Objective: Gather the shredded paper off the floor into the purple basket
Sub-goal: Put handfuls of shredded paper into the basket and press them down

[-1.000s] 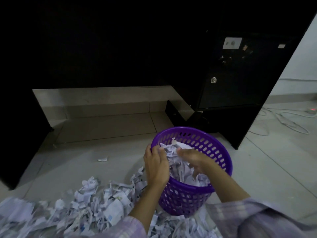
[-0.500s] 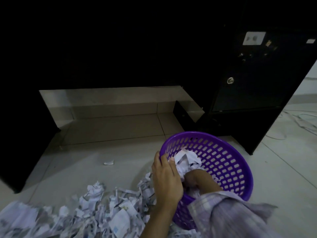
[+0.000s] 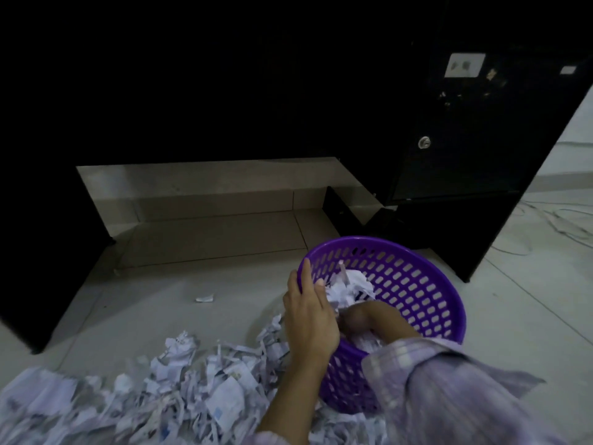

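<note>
The purple basket [image 3: 417,284], a round plastic one with a perforated wall, stands on the tiled floor at the lower centre-right. Crumpled shredded paper [image 3: 353,284] fills part of it. My left hand [image 3: 308,316] grips the basket's near-left rim, thumb outside and fingers over the edge. My right hand [image 3: 359,316] is down inside the basket, pushed into the paper, and its fingers are buried from sight. A wide pile of shredded paper [image 3: 192,396] lies on the floor left of the basket and in front of it.
A single paper scrap [image 3: 205,298] lies apart on the tiles behind the pile. A black cabinet [image 3: 465,155] with a round lock stands just behind the basket, and a dark desk opening lies to its left. Loose cables [image 3: 561,226] run over the floor at the far right.
My right hand has gone from above the paper down into the basket. My left hand has stayed on the rim. The view has shifted, so the basket sits further right.
</note>
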Motion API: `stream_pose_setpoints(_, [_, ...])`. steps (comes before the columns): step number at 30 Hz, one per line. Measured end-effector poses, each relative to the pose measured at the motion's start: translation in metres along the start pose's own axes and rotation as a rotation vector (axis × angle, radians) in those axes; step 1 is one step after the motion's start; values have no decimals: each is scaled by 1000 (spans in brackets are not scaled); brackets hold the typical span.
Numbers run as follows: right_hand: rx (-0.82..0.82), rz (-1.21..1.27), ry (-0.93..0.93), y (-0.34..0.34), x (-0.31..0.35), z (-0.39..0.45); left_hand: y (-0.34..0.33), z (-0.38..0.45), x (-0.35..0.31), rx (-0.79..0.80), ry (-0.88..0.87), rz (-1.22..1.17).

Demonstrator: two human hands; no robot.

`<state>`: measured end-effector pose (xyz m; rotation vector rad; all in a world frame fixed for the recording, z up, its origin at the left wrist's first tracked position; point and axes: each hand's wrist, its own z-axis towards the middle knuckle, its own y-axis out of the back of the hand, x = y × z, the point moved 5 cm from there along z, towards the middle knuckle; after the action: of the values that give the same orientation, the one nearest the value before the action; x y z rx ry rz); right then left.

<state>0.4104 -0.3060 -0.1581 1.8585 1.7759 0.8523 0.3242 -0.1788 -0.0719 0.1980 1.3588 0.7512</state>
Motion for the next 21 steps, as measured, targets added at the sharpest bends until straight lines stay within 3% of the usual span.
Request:
stream_pose_setpoints(3, [-121, 99, 20, 11, -10, -16, 0, 0, 2, 16, 30, 44])
stream_pose_setpoints(5, [-125, 180, 28, 21, 7, -73, 1, 0, -1, 50, 31, 40])
stream_pose_setpoints(10, [-223, 225, 67, 38, 4, -107, 4, 6, 0, 196, 79, -46])
stream_pose_setpoints(15, [-454, 206, 136, 53, -1, -124, 26, 5, 2, 148, 134, -117])
stream_pose_setpoints(21, [-735, 172, 178, 70, -7, -154, 57, 1, -13, 115, 80, -12])
